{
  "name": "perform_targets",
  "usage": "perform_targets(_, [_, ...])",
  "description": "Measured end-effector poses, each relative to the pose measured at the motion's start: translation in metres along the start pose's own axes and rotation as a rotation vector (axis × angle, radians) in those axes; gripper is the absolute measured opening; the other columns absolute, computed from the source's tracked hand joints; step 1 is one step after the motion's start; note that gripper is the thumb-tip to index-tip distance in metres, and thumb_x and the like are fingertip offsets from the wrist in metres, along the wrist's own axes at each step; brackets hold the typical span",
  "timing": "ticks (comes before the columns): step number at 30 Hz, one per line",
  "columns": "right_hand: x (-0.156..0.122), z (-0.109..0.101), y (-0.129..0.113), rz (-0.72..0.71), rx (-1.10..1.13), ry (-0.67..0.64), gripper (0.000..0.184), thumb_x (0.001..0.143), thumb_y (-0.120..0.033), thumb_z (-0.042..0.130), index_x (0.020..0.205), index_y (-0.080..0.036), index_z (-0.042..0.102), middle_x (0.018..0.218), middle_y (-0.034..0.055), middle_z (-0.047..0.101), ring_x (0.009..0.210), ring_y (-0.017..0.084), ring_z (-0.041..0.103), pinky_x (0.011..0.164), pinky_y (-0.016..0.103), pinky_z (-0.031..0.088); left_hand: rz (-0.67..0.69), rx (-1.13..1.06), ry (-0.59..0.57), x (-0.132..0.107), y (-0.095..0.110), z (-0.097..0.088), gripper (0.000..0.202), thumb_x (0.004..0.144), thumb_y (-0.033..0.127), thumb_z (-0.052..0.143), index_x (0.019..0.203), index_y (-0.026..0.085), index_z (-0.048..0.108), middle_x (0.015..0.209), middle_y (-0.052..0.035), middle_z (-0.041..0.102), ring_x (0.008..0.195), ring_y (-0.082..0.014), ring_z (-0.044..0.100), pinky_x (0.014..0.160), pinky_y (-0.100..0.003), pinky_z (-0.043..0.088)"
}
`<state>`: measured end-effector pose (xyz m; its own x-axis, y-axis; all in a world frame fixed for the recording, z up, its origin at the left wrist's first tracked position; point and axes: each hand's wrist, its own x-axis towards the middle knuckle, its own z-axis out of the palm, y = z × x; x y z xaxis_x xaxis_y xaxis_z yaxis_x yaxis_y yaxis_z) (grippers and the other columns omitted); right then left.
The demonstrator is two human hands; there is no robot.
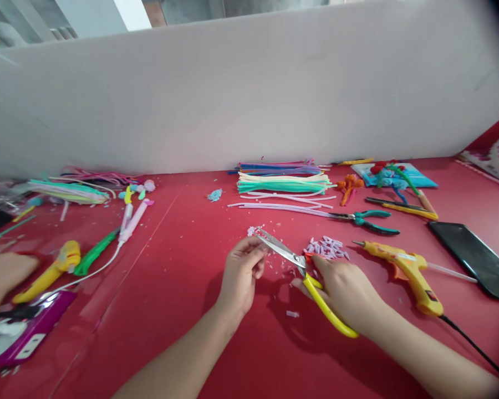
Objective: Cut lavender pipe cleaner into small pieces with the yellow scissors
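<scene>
Yellow-handled scissors [300,261] in right hand [344,284], left hand [240,272] near the blades [279,248].

Tabletop [162,288] lies free leftward; glue gun [404,260] blocks rightward.

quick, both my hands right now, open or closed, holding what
Left hand: closed in a pinch near the scissors; whether it holds anything cannot be told.
Right hand: closed, holding the scissors.

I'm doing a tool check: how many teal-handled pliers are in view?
1. The teal-handled pliers lie on the red table, beyond the right hand, with their nose at the ends of some lilac strips. Others could be hidden.
</scene>
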<state>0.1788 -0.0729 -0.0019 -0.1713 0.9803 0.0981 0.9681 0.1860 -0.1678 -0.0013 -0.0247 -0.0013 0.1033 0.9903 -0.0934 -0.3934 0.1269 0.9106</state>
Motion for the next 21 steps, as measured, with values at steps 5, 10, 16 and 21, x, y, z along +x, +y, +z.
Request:
perform_targets(5, [0.0004,-0.0021,-0.0032,-0.017,-0.051,0.011,0.033,0.075,-0.051,0.036,0.068,-0.02,0.041,0.048,0.0,0.051,0.043,0.014,0.047,0.043,0.022,0.015,0.014,0.016,0.008,-0.0002,0.0009,-0.0011,0.005,0.067,0.019,0.057,0.069,0.015,0.054,0.049,0.0053,0.039,0.042,-0.0033,0.034,0.037,-0.016,0.022])
perform_targets(10, [0.0021,0.0018,-0.0021,-0.035,-0.059,0.011,0.033,0.076,-0.051,0.034,0.068,-0.02,0.04,0.046,-0.0007,0.049,0.041,0.013,0.047,0.043,0.022,0.014,0.02,0.009,0.003,-0.0002,0.0013,-0.001,0.004,0.068,0.018,0.056,0.07,0.015,0.055,0.05,0.005,0.04,0.042,-0.003,0.034,0.037,-0.016,0.021])
perform_targets(16, [0.0019,0.0033,0.0004,-0.047,-0.071,0.017,0.034,0.076,-0.052,0.034,0.068,-0.019,0.042,0.047,0.0003,0.05,0.043,0.014,0.048,0.043,0.024,0.014,-0.011,0.011,0.006,0.0002,0.0011,-0.0019,0.006,0.067,0.021,0.057,0.069,0.016,0.055,0.052,0.0048,0.043,0.044,-0.0033,0.035,0.038,-0.016,0.022])
perform_targets(21, [0.0022,0.0028,0.0,-0.044,-0.067,0.017,0.034,0.076,-0.051,0.035,0.068,-0.019,0.042,0.049,0.0014,0.052,0.043,0.014,0.048,0.043,0.024,0.014,-0.002,0.005,0.007,-0.0002,0.0012,-0.0017,0.007,0.067,0.02,0.057,0.07,0.014,0.055,0.054,0.0039,0.042,0.044,-0.0027,0.035,0.037,-0.015,0.022])
